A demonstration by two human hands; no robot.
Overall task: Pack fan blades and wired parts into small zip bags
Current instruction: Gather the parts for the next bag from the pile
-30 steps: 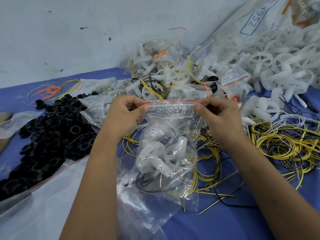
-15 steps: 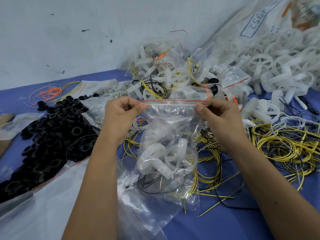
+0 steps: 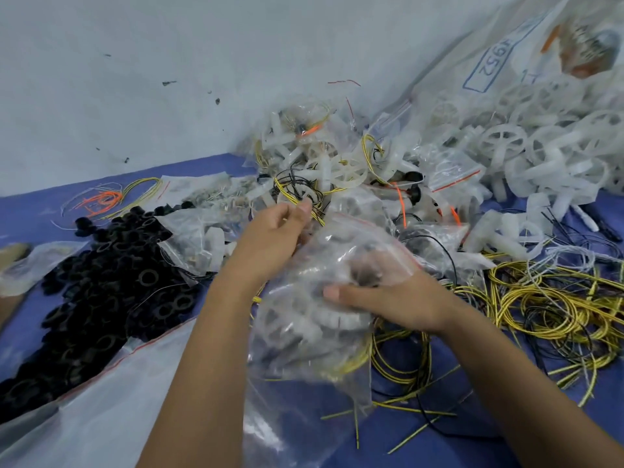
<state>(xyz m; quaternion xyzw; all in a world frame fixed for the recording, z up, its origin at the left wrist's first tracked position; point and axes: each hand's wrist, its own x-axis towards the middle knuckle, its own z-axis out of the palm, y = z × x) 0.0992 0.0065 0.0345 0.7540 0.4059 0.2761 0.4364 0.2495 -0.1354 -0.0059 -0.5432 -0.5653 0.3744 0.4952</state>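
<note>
Right hand [image 3: 388, 298]: lies over the filled zip bag [image 3: 324, 298], thumb on the near face and fingers showing dimly through the plastic on the far side, so it seems to grip the bag; motion blur keeps the hold from being certain.
Left hand [image 3: 273, 231]: just beyond the bag's upper corner, fingers loosely curled. Whether it pinches anything I cannot tell.
Bag contents: white fan blades [image 3: 297, 319] inside, with yellow and black wires [image 3: 351, 363] bunched toward its lower end, below the right hand.
Bag seal: the red-lined zip strip [image 3: 368, 228] runs from beside the left hand to beyond the right hand; whether it is fully pressed shut is unclear.
Risk, seal: if part of the strip is open, tossing the bag aside could spill a blade or a wire end.
Risk, snagging: loose yellow wire coils [image 3: 547, 305] lie on the blue surface [image 3: 439, 444] just right of the right hand, and stray wires run under the bag; lifting may drag them along.
Risk, mixing: packed bags [image 3: 337, 170] are heaped beyond both hands, black rings [image 3: 111, 275] left of the left forearm; a careless drop could scatter rings or bury the bag among unpacked blades [image 3: 540, 153].
Judgement: check the seal, then lift clear of the wires.
</note>
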